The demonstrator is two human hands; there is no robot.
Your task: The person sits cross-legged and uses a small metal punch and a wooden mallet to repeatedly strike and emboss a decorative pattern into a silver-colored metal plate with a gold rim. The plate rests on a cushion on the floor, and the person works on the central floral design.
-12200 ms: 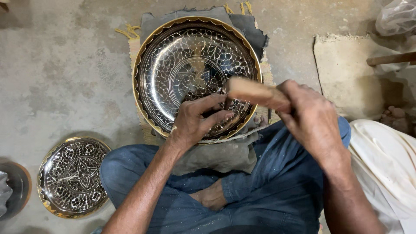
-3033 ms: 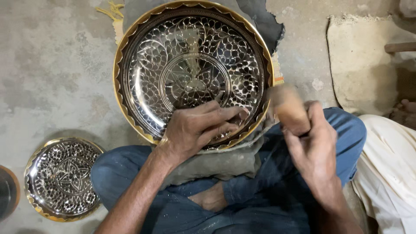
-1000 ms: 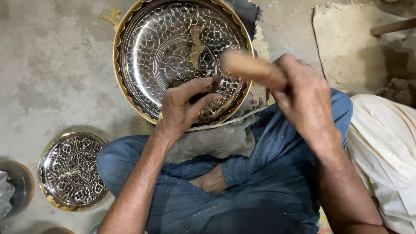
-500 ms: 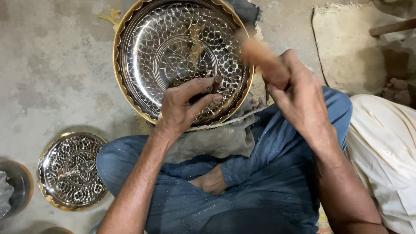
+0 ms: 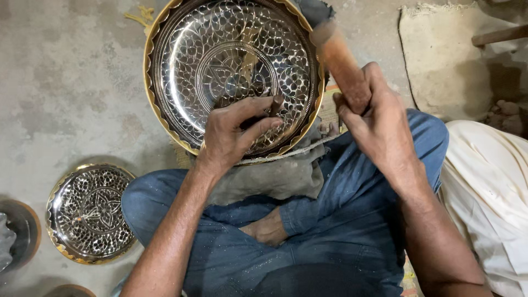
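A large round engraved metal tray (image 5: 181, 49) with a brass-coloured rim lies on a grey cloth in front of my crossed legs. My left hand (image 5: 234, 135) rests on the tray's near part, its fingers pinching a small dark chisel (image 5: 275, 103) against the pattern. My right hand (image 5: 379, 124) grips a wooden mallet (image 5: 340, 60), its blurred head lifted over the tray's right rim.
A smaller engraved tray (image 5: 88, 212) lies on the concrete floor at the lower left, next to a dark dish (image 5: 22, 231) at the left edge. A pale mat (image 5: 440, 60) lies at the upper right. White cloth (image 5: 489, 187) is at my right knee.
The mallet has swung up and to the right, off the chisel. My left hand keeps the chisel on the tray, and the view has shifted slightly.
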